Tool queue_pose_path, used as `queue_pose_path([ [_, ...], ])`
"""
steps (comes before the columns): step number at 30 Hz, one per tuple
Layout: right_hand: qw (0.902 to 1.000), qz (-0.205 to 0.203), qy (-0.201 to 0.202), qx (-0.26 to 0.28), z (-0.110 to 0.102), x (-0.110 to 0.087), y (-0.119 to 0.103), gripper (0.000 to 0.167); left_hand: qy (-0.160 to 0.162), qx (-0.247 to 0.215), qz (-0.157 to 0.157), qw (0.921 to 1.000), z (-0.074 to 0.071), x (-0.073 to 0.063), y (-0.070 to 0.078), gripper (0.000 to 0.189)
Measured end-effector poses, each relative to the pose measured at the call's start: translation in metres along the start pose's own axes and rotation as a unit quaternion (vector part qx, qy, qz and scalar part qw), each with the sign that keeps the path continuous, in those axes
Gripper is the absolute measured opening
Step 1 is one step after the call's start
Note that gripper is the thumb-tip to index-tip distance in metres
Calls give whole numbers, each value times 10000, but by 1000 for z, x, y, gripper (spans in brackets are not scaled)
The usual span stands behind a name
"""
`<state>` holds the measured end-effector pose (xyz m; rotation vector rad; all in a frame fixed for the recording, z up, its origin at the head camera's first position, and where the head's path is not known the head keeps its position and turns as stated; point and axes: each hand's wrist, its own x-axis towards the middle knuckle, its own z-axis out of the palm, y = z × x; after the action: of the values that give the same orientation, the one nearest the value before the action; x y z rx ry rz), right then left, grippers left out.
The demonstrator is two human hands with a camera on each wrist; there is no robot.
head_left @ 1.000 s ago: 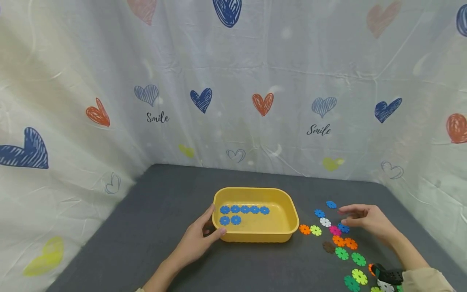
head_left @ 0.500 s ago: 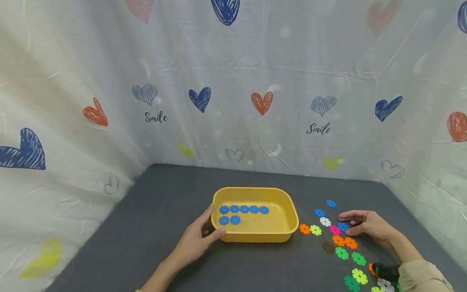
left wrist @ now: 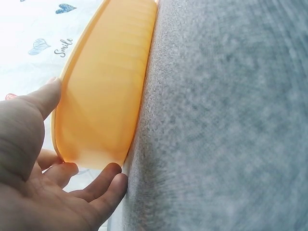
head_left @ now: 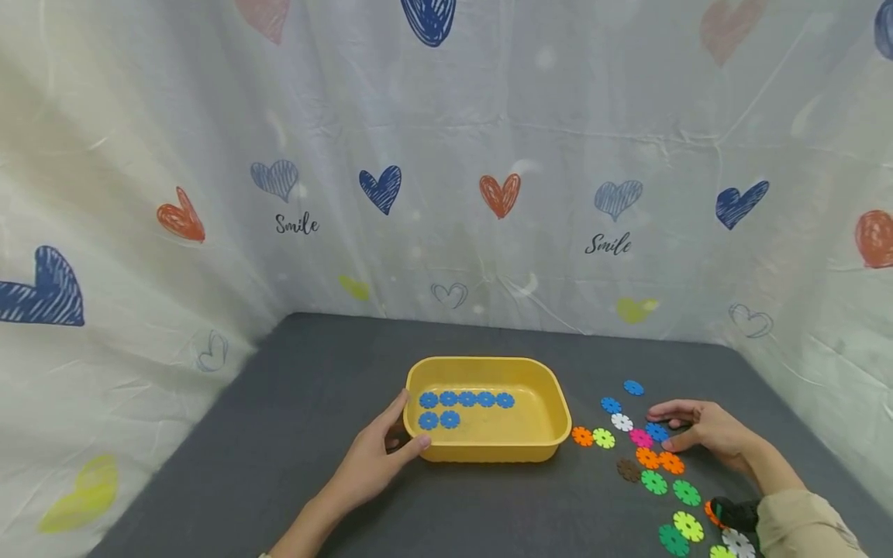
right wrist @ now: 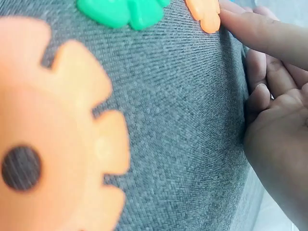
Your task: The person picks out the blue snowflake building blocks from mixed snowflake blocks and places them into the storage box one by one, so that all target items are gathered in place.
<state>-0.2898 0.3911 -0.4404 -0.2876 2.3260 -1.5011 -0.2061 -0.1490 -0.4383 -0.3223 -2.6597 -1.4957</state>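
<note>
My left hand (head_left: 373, 457) holds the left end of a yellow plastic tub (head_left: 488, 455), thumb at the rim and fingers along the outer wall. Inside the tub, several blue notched building discs (head_left: 467, 399) lie flat in two rows, the back row longer. On the right, my right hand (head_left: 718, 435) is low over the table, its thumb and forefinger to either side of a blue disc (head_left: 656, 432) that lies flat. The thumb tip is right at the disc's edge. Up close in the right wrist view, the thumb is beside an orange disc (right wrist: 204, 14).
Loose discs are scattered right of the tub, among them a white one (head_left: 622, 422), a pink one (head_left: 641, 438), a brown one (head_left: 629, 470) and a dark green one (head_left: 674, 540). Two more blue discs lie farther back, one the farthest (head_left: 633, 387). A heart-print curtain (head_left: 446, 232) hangs behind the dark table.
My right hand has come down slightly toward me, its thumb now beside the blue disc, and has barely moved in the last half second. The left hand and tub stay put.
</note>
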Motion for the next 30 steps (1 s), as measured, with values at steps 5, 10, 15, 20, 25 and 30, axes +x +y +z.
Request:
queue_pose_path([
  [5, 10000, 28, 26, -44, 0, 0, 1, 55, -31, 5, -29, 10000, 0, 1, 0, 86],
  [10, 9999, 9, 133, -94, 1, -1, 0, 56, -26, -4, -4, 10000, 1, 2, 0, 86],
  [15, 9998, 57, 163, -54, 1, -1, -2, 55, -11, 20, -4, 10000, 1, 1, 1, 86],
  [20, 9997, 151, 177, -26, 2, 0, -2, 54, 14, 23, -21, 10000, 0, -1, 2, 86],
  [25, 9996, 231, 151, 22, 1, 0, -1, 52, 20, 50, -18, 10000, 0, -1, 2, 86],
  [30, 9997, 189, 143, 63, 1, 0, 0, 51, 26, -11, 17, 10000, 0, -1, 1, 86],
])
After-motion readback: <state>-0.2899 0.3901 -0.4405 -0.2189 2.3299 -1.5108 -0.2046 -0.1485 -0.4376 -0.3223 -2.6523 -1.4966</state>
